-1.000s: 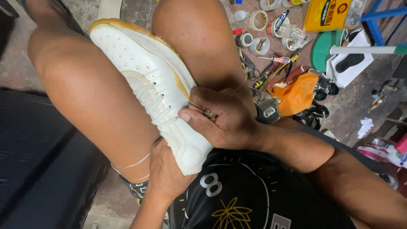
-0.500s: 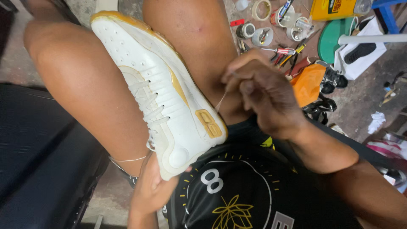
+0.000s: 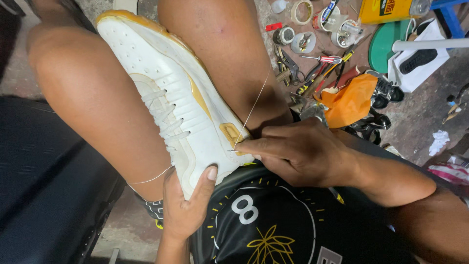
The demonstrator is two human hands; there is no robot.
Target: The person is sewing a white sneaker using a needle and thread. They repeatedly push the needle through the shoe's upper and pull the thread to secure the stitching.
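The white and gold sneaker (image 3: 168, 105) is wedged between the two bare knees, heel end toward the body, so it is kept steady while both hands are busy. The left hand (image 3: 188, 208) is cupped under the heel, fingers closed around it, thumb pressed on the side as a brace. The right hand (image 3: 298, 151) is pinched shut on a needle (image 3: 233, 150) laid against the sole edge near the heel, and a pale thread (image 3: 251, 112) is drawn taut up past the right knee. Tools (image 3: 312, 68) and an orange cloth (image 3: 351, 100) are scattered on the floor (image 3: 420, 122), within reach. Compared with half a second ago, the right hand has been brought down from its raised pull, back to the sole seam, and the thread now runs straight.
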